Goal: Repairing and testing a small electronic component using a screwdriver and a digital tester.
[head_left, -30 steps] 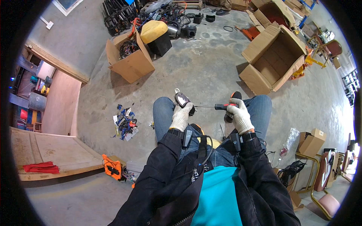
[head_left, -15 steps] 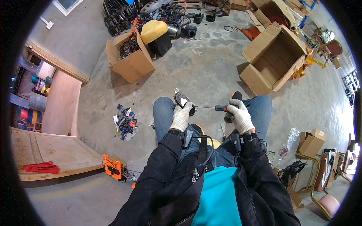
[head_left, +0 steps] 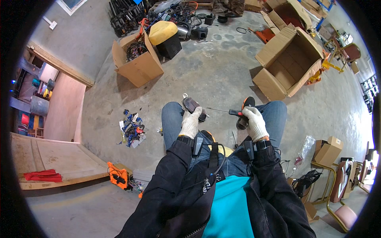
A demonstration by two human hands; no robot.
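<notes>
My left hand (head_left: 189, 123), in a white knit glove, grips a small dark oval object (head_left: 192, 104) with a pale loop at its top, above my left knee. A red-and-black handled screwdriver (head_left: 232, 111) is in the fist of my gloved right hand (head_left: 255, 123). Its thin shaft points left, the tip slightly apart from the oval object's right side. Behind that hand is a shoe (head_left: 249, 102) with an orange patch. My jeans-clad legs lie either side of both hands.
Open cardboard boxes (head_left: 138, 69) stand beyond me, one beside a black bin (head_left: 168, 47). Loose small parts (head_left: 131, 127) lie left of my leg, near a wooden board (head_left: 47, 158) and an orange case (head_left: 118, 174). Chairs (head_left: 344, 214) stand right. Another person's legs (head_left: 234, 8) show at the top.
The screwdriver has moved a little rightward and tilted, its tip now higher and farther from the oval object. That object has turned slightly, showing less of its white patch.
</notes>
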